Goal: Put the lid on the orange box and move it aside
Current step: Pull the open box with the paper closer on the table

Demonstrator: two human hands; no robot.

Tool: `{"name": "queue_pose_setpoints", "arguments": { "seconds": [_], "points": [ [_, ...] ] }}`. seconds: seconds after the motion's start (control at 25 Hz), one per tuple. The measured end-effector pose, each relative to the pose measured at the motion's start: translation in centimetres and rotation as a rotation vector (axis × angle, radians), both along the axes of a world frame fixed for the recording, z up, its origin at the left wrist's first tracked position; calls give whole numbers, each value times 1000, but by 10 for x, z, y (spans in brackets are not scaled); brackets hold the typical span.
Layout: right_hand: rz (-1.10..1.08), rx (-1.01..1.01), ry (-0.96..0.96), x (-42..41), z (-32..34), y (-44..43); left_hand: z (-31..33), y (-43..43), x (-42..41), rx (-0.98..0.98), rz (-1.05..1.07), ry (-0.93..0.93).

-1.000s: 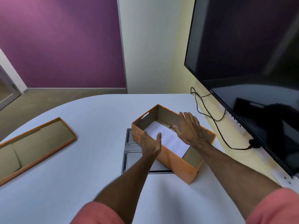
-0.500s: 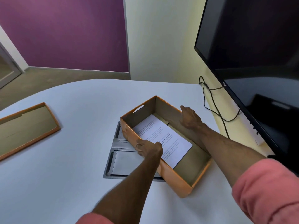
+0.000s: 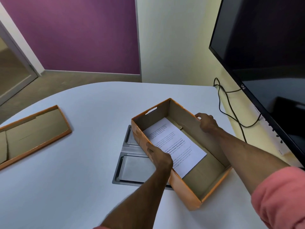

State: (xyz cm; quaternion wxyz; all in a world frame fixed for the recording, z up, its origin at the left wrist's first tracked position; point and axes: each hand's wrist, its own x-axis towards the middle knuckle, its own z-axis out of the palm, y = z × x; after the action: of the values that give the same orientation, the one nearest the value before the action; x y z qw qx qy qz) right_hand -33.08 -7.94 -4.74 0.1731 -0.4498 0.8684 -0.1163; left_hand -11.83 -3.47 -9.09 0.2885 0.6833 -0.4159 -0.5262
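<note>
Two hands hold the open orange box (image 3: 189,192) on the white counter (image 3: 66,187): the left hand (image 3: 159,157) grips the near long wall, the right hand (image 3: 207,122) the far one. A printed paper (image 3: 175,146) lies inside. The lid (image 3: 33,133) lies upside down, well apart, far left.
</note>
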Motion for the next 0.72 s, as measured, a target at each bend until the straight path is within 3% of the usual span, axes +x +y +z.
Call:
{"name": "queue_pose_setpoints", "arguments": {
  "seconds": [0.52, 0.72],
  "points": [
    [-22, -190, -203, 67, 43, 54, 64, -29, 118, -243, -354, 72],
    [-74, -199, -263, 121, 48, 95, 76, -20, 176, -220, -441, 59]
  ]
}}
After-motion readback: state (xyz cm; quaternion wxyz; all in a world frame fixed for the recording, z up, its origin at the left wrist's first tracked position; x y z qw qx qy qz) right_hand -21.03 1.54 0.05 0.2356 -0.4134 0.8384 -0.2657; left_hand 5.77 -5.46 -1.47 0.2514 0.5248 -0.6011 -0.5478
